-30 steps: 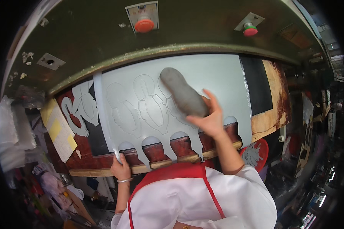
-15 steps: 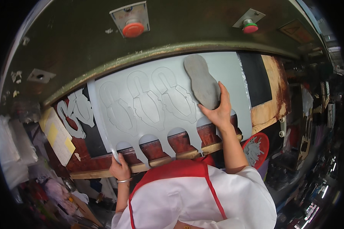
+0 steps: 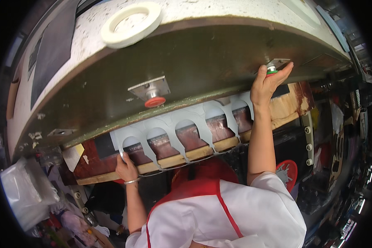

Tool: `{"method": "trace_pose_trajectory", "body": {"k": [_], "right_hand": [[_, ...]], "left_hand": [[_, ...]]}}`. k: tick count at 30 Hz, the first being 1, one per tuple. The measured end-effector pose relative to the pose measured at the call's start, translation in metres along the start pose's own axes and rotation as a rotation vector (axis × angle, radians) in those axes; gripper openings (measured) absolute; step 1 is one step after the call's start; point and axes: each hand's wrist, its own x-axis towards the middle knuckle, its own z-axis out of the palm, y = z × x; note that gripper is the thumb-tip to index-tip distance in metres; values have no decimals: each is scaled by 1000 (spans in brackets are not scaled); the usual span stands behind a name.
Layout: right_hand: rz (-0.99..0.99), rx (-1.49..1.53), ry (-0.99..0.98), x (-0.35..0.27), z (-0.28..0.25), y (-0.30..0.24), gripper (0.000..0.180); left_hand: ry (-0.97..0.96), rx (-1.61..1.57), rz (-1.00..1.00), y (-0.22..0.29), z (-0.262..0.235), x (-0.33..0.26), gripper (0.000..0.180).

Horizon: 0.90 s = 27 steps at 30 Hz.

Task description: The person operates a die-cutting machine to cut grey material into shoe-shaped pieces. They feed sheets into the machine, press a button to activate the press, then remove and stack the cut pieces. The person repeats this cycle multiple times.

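Observation:
My left hand (image 3: 127, 167) is closed on the near left corner of a pale grey sheet (image 3: 151, 130), fingers pinched at its edge. Curved cut-outs run along the sheet's near side, leaving thin strips hanging between them. My right hand (image 3: 268, 87) is raised to the green front of a machine (image 3: 211, 62). Its thumb and fingers are spread around a green-rimmed push button (image 3: 272, 71), with the palm close under it; whether it presses cannot be seen. The machine front hides the far part of the sheet, and only a sliver of the grey sole-shaped piece (image 3: 224, 100) shows.
A red push button (image 3: 155, 101) sticks out of the machine front. On the machine's top lies a roll of white tape (image 3: 131, 25). Below the sheet is a worn red-brown board (image 3: 194, 138) with a wooden edge. A red basin (image 3: 288, 173) of grey scraps stands right.
My right hand has let go of the sole-shaped piece and moved up to the right button. The view has tilted upward, showing the machine's top. My left hand keeps hold of the sheet.

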Motion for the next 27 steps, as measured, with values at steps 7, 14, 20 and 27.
{"method": "trace_pose_trajectory", "body": {"k": [7,14,20,27], "right_hand": [[-111,-170,-169,-30,-15,41,91],[553,-60,-259,-104,-61,120,33],[440,-61,-440,-115,-100,124,32],[128,-206,-353,-133,-132,58,57]], "left_hand": [[-32,30,-5,5,-3,23,37],[103,30,161,-7,-2,17,38],[61,-127,51,-23,-6,-13,37],[-96,-253,-120,-33,-41,-83,38]]}}
